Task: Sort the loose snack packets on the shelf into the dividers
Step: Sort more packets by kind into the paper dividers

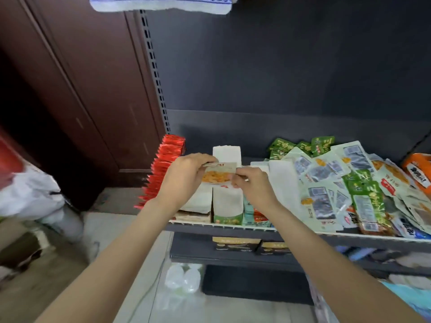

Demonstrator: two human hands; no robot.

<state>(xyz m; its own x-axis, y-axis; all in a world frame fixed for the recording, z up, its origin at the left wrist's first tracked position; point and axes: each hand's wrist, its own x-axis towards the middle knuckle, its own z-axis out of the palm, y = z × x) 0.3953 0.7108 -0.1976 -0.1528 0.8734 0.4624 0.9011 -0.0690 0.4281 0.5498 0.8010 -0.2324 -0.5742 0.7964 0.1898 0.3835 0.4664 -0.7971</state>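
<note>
Both bare forearms reach in from the near edge and meet above the shelf front. Left hand [184,174] has fingers curled over the top left edge of a pale snack packet [219,174] printed with an orange food picture; right hand [253,185] pinches the packet's right edge between thumb and fingertips. Packet is held upright, clear of the shelf, above the white dividers [227,201] at the left part of the shelf [233,226]. Filed packets stand on edge in the divider slots below the hands, green and pale teal fronts showing at the near rim. Left of the dividers, a row of red packets [163,169] stands on edge, running near to far. Right of the hands, a loose heap of packets [345,183] in pale, green and orange covers the shelf. Far behind stands a dark back panel [279,78].
</note>
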